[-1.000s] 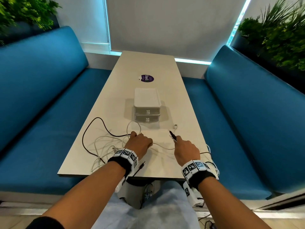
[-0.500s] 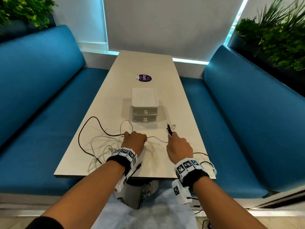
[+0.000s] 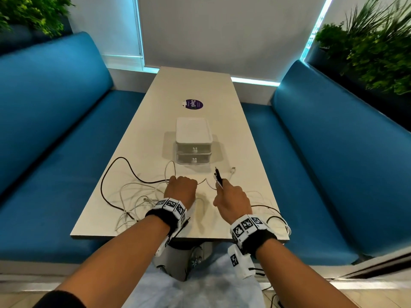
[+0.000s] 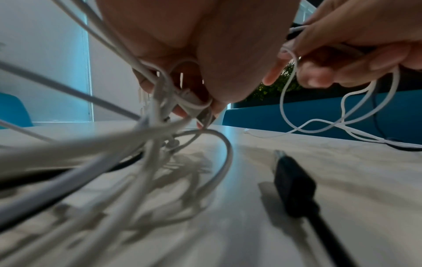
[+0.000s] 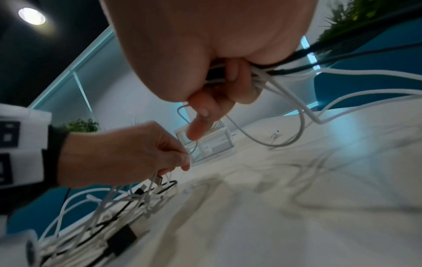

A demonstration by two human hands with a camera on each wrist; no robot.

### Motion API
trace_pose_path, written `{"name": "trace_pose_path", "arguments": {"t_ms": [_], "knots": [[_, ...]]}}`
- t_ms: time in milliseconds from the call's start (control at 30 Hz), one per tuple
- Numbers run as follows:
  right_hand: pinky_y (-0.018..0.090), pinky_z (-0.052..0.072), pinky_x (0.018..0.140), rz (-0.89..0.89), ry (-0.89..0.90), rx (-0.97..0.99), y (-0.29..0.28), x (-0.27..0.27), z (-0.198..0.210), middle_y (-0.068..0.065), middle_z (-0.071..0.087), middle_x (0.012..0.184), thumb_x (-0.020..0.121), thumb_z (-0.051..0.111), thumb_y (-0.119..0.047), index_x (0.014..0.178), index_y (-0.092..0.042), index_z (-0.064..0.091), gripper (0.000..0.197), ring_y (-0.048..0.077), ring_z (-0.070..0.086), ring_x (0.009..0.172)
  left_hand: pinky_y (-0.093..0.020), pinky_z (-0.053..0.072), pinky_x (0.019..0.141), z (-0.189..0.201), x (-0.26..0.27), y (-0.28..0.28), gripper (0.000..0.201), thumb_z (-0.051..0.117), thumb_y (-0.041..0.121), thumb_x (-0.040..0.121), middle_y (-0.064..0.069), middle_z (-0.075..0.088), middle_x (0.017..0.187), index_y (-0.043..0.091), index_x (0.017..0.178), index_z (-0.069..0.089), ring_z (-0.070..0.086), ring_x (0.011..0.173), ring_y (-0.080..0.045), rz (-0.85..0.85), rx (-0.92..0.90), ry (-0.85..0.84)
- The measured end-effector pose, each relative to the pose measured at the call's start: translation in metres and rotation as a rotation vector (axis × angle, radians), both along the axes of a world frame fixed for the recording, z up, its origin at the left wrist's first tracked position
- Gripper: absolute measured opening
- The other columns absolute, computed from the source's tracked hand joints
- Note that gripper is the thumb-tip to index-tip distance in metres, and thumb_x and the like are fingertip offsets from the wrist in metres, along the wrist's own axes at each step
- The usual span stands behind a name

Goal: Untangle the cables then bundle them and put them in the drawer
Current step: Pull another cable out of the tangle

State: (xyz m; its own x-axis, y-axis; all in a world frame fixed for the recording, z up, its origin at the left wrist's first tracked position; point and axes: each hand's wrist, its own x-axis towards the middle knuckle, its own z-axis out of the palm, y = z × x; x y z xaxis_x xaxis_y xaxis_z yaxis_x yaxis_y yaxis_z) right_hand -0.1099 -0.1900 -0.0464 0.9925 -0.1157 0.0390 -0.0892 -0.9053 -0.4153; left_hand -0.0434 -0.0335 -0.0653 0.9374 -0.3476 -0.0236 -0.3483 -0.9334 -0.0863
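A tangle of white cables (image 3: 133, 196) and a black cable (image 3: 115, 165) lies on the near left of the table (image 3: 200, 85). My left hand (image 3: 181, 188) is lifted a little above the table and pinches several white cables (image 4: 160, 86) with a plug end (image 4: 204, 115). My right hand (image 3: 231, 196) grips a bunch of black and white cable ends (image 3: 218, 177), which stick up from its fist (image 5: 219, 84). A thin white cable (image 3: 205, 182) sags between the two hands. A small white two-drawer box (image 3: 193, 141) stands mid-table, both drawers closed.
A black plug (image 4: 294, 182) lies on the table under my left hand. Cables trail over the table's near right corner (image 3: 275, 218). A purple sticker (image 3: 193, 104) sits beyond the box. Blue benches (image 3: 55, 141) flank the table on both sides.
Both hands have come closer together and lifted slightly, and the white cable between them has gone slack. The right hand still holds its bunch of ends.
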Motion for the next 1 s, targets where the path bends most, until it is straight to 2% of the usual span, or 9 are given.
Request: {"name": "trace_pose_path", "arguments": {"t_ms": [67,133,233,333,433,533,667,833,1000], "knots": [[0.042,0.051,0.072,0.017,0.013,-0.052,-0.001,0.0,-0.001,0.005,0.069,0.087,0.102,0.028,-0.043,0.102,-0.018,0.052,0.035,0.033,0.061,0.083,-0.039,0.036,0.091,0.001,-0.002,0.001,0.023,0.042,0.013,0.094,-0.002,0.068,0.099,0.021,0.102,0.063,0.061,0.1,-0.027,-0.009,-0.021,-0.013],[0.038,0.048,0.067,0.04,0.018,-0.153,-0.007,-0.001,-0.003,0.007,0.068,0.089,0.102,0.03,-0.04,0.103,-0.017,0.052,0.033,0.033,0.062,0.081,-0.039,0.035,0.09,0.003,-0.001,0.005,0.023,0.039,0.017,0.098,-0.002,0.067,0.101,0.021,0.104,0.061,0.06,0.099,-0.027,-0.003,-0.036,-0.026],[0.034,0.04,0.06,0.053,0.051,-0.349,-0.025,-0.005,-0.001,0.009,0.066,0.093,0.103,0.032,-0.029,0.11,-0.015,0.051,0.024,0.033,0.064,0.081,-0.041,0.032,0.092,0.003,0.005,0.018,0.021,0.038,0.023,0.102,0.001,0.066,0.103,0.023,0.107,0.058,0.058,0.101,-0.025,-0.001,-0.021,-0.061],[0.034,0.039,0.06,-0.017,0.118,-0.438,-0.049,-0.009,0.0,0.008,0.067,0.094,0.101,0.034,-0.018,0.109,-0.014,0.051,0.019,0.03,0.065,0.081,-0.041,0.03,0.094,0.004,0.01,0.027,0.025,0.038,0.034,0.104,0.004,0.065,0.102,0.026,0.105,0.061,0.056,0.103,-0.022,-0.071,0.006,-0.093],[0.033,0.041,0.06,-0.08,0.159,-0.484,-0.067,-0.009,0.004,0.007,0.067,0.098,0.1,0.033,-0.014,0.108,-0.013,0.051,0.02,0.029,0.067,0.085,-0.041,0.03,0.093,0.002,0.006,0.029,0.023,0.042,0.034,0.104,0.006,0.067,0.097,0.027,0.106,0.064,0.057,0.099,-0.022,-0.204,0.057,-0.133],[0.032,0.041,0.061,-0.156,0.204,-0.53,-0.085,-0.009,0.009,0.006,0.067,0.102,0.099,0.034,-0.009,0.109,-0.013,0.053,0.021,0.026,0.068,0.09,-0.041,0.03,0.092,-0.002,0.004,0.032,0.017,0.048,0.03,0.102,0.008,0.068,0.094,0.031,0.107,0.064,0.057,0.096,-0.02,-0.227,0.061,-0.134],[0.032,0.043,0.065,-0.25,0.268,-0.504,-0.102,-0.01,0.009,0.007,0.065,0.103,0.095,0.035,-0.006,0.107,-0.013,0.057,0.026,0.026,0.067,0.091,-0.041,0.028,0.091,0.002,0.0,0.032,0.021,0.044,0.032,0.101,0.006,0.071,0.088,0.028,0.103,0.065,0.057,0.094,-0.022,-0.228,0.077,-0.116],[0.034,0.039,0.066,-0.265,0.157,-0.344,-0.08,-0.001,0.016,0.011,0.064,0.102,0.1,0.033,-0.017,0.11,-0.013,0.054,0.023,0.031,0.064,0.09,-0.038,0.028,0.091,0.007,-0.009,0.015,0.03,0.039,0.03,0.095,0.002,0.066,0.073,0.023,0.085,0.067,0.05,0.087,-0.021,-0.23,0.065,-0.105],[0.037,0.048,0.066,-0.063,0.024,-0.172,-0.038,0.004,0.016,0.014,0.065,0.097,0.104,0.03,-0.035,0.124,-0.017,0.049,0.033,0.036,0.064,0.084,-0.039,0.029,0.09,0.004,-0.01,0.009,0.03,0.039,0.032,0.095,-0.001,0.067,0.073,0.022,0.083,0.065,0.052,0.087,-0.023,-0.268,0.071,-0.084]]}}
